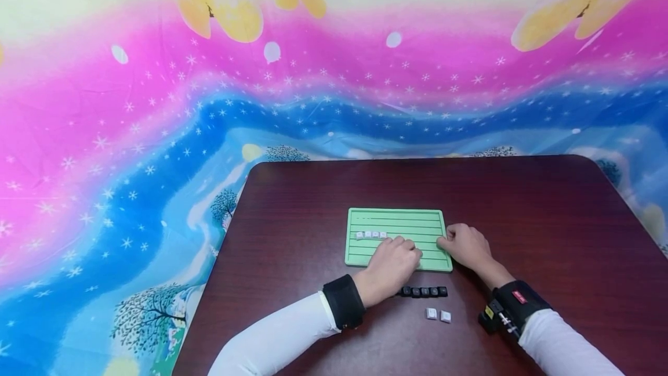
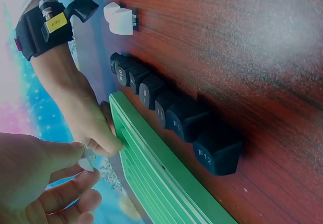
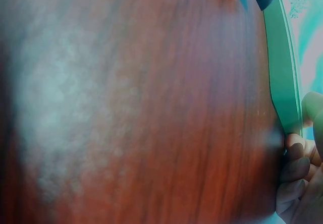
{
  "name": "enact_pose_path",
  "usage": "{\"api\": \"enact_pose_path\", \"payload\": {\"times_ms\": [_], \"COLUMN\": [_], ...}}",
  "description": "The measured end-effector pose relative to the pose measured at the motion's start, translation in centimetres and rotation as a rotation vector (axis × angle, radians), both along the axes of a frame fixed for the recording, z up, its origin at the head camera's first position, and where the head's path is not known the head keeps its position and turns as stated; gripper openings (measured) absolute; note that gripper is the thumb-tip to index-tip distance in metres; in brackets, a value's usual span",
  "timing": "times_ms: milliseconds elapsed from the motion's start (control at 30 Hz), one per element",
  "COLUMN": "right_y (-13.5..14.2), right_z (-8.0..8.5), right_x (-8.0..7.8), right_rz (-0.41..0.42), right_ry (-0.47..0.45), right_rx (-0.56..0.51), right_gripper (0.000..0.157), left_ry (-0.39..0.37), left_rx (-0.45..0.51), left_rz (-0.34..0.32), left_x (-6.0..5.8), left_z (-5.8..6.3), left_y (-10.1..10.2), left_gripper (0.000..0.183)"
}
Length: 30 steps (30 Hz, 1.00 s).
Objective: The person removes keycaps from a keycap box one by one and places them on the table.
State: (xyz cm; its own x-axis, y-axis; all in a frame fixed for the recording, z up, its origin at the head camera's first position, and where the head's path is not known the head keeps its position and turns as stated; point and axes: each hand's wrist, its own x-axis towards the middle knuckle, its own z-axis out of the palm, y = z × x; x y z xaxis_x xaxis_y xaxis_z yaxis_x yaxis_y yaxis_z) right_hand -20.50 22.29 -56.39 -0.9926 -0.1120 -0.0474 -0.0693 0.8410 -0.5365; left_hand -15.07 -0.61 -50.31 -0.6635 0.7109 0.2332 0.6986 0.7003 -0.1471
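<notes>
While the left hand point(image 1: 394, 257) pinched a small white keycap point(image 2: 87, 160) between thumb and finger, the right hand point(image 1: 468, 245) gripped the right edge of the green board point(image 1: 425, 223), thumb on top, fingers curled at the rim. Board was on the tabletop point(image 1: 543, 213); four white keycaps point(image 1: 371, 235) made a row on its left half. Left hand hung over the board's near middle, just right of that row. Its keycap was hidden in the head view, so couldn't tell if it touched the board. Black keycaps point(image 1: 425, 292) lined up on the near side, off the board; two loose white keycaps point(image 1: 431, 314) sat nearer yet.

Risks, my read: small keycap, fingertip hold, so a twist or hard press could have popped it out or turned it. Left hand hid the left end of the black line; a low forearm could have knocked it. If the right hand tugged, the board could have skidded and shaken the row. Couldn't tell whether that row was locked in or just resting.
</notes>
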Motion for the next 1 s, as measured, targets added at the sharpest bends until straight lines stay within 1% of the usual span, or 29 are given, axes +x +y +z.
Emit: {"api": "enact_pose_path", "payload": {"times_ms": [167,300,500,667,833,1000], "right_y": [0.0,-0.1,0.0,0.0,-0.1,-0.1], "right_z": [0.1,0.1,-0.1,-0.1,-0.1,-0.1], "right_x": [0.0,0.0,0.0,-0.1,-0.2,-0.1], "right_rz": [-0.003,-0.016,-0.008,-0.006,-0.023,-0.025], "right_ry": [-0.005,-0.017,-0.006,0.002,-0.017,-0.020], "right_rx": [-0.002,0.002,0.004,0.004,0.009,0.013], "right_gripper": [0.039,0.040,0.040,0.040,0.039,0.039], "left_ry": [0.030,0.043,0.068,0.087,0.099,0.100], "left_rx": [-0.009,-0.013,-0.010,-0.002,0.021,0.032], "left_rz": [-0.024,-0.048,-0.065,-0.074,-0.091,-0.110], "left_x": [0.6,1.1,1.7,2.2,2.6,3.1], "left_z": [0.0,-0.1,-0.1,-0.1,0.0,-0.3], "left_y": [-0.2,-0.3,-0.3,-0.2,-0.3,-0.4], "left_gripper": [0.005,0.012,0.015,0.013,0.012,0.011]}}
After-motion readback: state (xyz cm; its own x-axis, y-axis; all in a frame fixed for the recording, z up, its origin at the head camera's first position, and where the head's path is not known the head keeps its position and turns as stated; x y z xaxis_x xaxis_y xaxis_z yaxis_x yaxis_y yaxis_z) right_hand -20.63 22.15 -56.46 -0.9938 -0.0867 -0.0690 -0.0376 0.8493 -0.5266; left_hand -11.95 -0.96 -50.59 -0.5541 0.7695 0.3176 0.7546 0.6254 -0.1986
